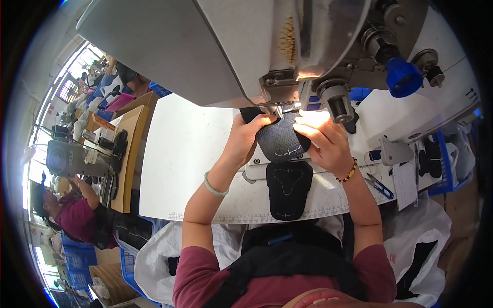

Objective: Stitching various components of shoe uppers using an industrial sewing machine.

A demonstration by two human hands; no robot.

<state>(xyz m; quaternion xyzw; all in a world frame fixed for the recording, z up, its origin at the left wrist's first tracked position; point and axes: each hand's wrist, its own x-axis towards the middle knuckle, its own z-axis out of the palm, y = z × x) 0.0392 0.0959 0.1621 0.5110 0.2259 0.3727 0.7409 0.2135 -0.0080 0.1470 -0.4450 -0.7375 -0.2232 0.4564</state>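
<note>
The fisheye view bends every straight line toward its rim, and a black vignette rings the picture, with thin blue and red colour fringes along its left edge. A small lamp under the sewing machine head (287, 56) throws hard white light downward, blowing out the knuckles of the right hand (323, 141) and glaring off the needle area. The dark mesh shoe piece (280, 141) keeps readable texture. Daylight floods through the windows (72, 84) at far left, overexposed. The white table (179, 149) is evenly lit with soft shadows. Focus is sharp centrally; the distant workstations look soft and compressed.
</note>
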